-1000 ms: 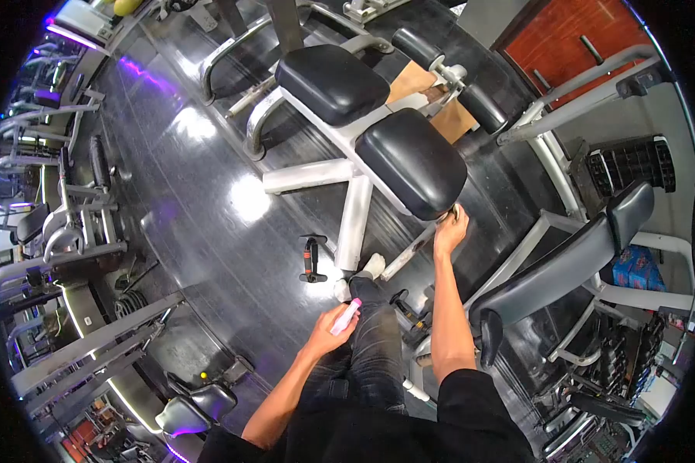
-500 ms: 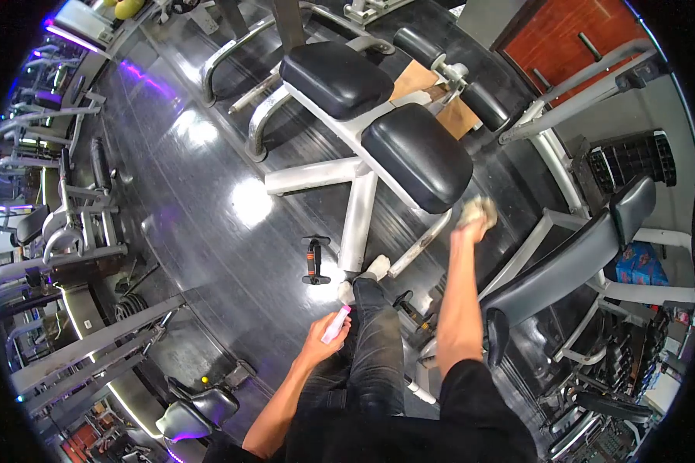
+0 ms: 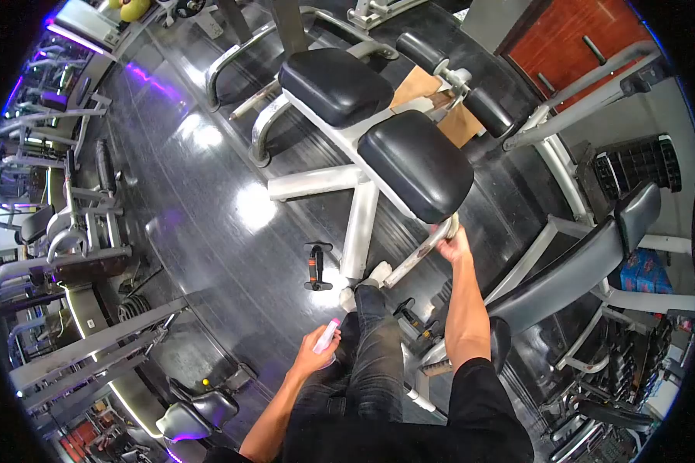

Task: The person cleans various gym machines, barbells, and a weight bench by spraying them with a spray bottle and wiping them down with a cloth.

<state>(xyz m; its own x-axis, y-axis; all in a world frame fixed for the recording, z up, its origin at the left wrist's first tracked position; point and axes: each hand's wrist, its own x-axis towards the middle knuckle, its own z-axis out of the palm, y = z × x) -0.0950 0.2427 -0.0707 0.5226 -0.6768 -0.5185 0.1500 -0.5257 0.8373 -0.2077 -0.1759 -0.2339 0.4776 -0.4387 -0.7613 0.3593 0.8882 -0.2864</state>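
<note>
My left hand [image 3: 316, 349] is closed around a slim white bottle with a pink top [image 3: 328, 337], held low over my legs. My right hand [image 3: 454, 245] reaches forward, its fingers wrapped round a pale cloth [image 3: 451, 224] that is partly hidden. Cloth and fingers lie against the upper end of a light metal bar [image 3: 418, 257], just below the front corner of the black padded seat [image 3: 418, 166]. A second black pad [image 3: 337, 86] sits farther off on the same white frame [image 3: 360, 231].
A push-up handle with orange bands [image 3: 315, 266] stands on the dark floor left of the frame, and another handle [image 3: 414, 318] lies near my right leg. A grey padded bench [image 3: 556, 274] slants along the right. More gym machines [image 3: 85, 224] line the left side.
My right hand has moved with the cloth from beside the seat, down and left, onto the metal bar. My left hand has lowered slightly with the bottle.
</note>
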